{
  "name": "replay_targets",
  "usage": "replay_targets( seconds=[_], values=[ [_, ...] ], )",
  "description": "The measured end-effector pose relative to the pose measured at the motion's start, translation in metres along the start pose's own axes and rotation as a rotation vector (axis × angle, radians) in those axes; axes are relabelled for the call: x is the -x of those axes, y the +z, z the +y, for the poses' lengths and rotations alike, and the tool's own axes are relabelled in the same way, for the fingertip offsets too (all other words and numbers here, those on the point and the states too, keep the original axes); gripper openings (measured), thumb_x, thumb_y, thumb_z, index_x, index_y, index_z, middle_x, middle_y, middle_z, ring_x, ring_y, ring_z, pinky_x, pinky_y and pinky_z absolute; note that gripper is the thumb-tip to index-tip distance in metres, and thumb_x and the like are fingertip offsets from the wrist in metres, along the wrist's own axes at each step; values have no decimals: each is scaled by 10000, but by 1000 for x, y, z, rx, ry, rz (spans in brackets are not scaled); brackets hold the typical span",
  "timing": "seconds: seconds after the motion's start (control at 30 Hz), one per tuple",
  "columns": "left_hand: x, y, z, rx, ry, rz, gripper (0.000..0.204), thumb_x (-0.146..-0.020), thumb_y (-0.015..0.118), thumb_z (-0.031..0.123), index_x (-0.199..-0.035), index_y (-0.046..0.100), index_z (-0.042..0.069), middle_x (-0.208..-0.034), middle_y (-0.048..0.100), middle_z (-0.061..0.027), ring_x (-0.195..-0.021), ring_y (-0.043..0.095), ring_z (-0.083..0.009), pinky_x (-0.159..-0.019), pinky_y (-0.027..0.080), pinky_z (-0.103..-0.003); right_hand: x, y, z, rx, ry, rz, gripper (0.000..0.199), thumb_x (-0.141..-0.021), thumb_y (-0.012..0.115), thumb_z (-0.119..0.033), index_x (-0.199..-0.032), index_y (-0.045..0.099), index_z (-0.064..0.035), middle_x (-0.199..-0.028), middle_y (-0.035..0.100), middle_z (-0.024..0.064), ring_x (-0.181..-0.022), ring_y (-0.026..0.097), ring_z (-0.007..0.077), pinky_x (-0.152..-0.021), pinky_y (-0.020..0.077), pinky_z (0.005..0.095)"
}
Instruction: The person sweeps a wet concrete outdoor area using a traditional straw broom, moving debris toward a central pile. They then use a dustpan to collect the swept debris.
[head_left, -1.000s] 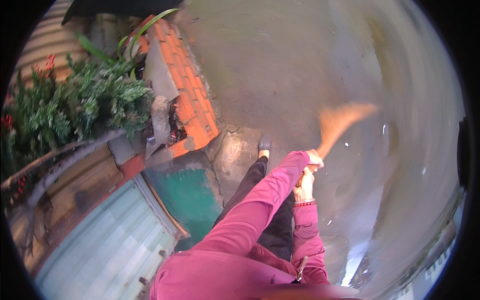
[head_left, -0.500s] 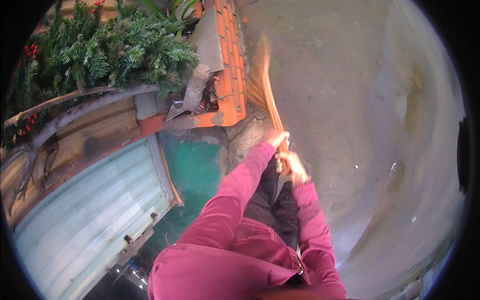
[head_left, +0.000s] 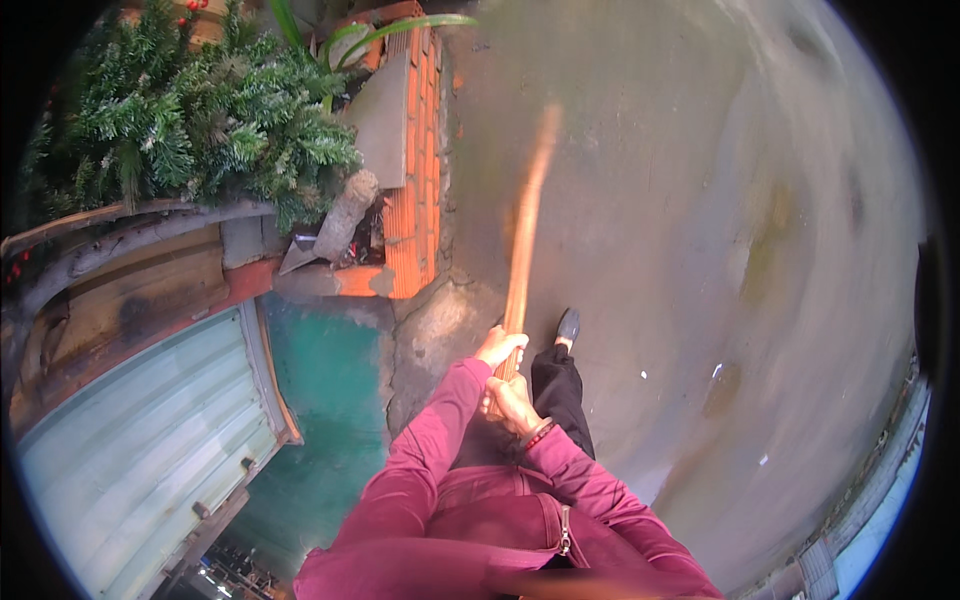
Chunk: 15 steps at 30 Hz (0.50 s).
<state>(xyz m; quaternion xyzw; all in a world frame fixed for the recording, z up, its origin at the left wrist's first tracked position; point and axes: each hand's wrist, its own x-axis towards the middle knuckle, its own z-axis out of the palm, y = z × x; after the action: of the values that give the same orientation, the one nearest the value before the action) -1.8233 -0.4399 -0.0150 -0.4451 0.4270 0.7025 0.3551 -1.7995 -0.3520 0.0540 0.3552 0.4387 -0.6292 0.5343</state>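
A long straw broom (head_left: pixel 524 235) stretches away from me over the grey ground, its far end smeared by motion. My left hand (head_left: pixel 500 346) is closed around the handle part. Just below it, nearer my body, my right hand (head_left: pixel 514 402) also grips the broom, with a dark red beaded bracelet at its wrist. The fan of bristles does not show clearly at this angle. My foot in a dark shoe (head_left: pixel 568 325) is on the ground to the right of the hands.
To the left runs a low orange brick planter wall (head_left: pixel 412 225), with a cut log (head_left: pixel 347 213) and green fir branches (head_left: pixel 230 130) behind it. A pale corrugated panel (head_left: pixel 150 430) stands at lower left beside a green floor patch (head_left: pixel 325 380). Small white scraps (head_left: pixel 717 371) dot the ground.
The broom has swung from curving up and left with its bristles fanned to a straighter line leaning right. Both hands have come down nearer my body, and my shoe has come into view.
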Motion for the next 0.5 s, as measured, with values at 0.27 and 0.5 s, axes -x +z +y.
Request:
replay_targets(
  seconds=[0.27,0.5],
  values=[
    [-116,43,114,157,151,225,121,-653,584,117,-638,529,10,-553,514,-75,-487,517,-185,-469,454,-317,-94,-77,-162,-60,97,-344,68,-761,567,-51,-789,508,-35,-609,478,16,-495,465,123,-448,416,271],
    [-162,192,137,-307,140,-179,127,-658,605,124,-665,539,17,-575,552,-79,-459,531,-168,-446,455,-316,-51,-156,-191,-207,-260,32,41,-785,492,-51,-752,478,-30,-596,470,36,-447,469,145,-396,417,277]
  ],
)
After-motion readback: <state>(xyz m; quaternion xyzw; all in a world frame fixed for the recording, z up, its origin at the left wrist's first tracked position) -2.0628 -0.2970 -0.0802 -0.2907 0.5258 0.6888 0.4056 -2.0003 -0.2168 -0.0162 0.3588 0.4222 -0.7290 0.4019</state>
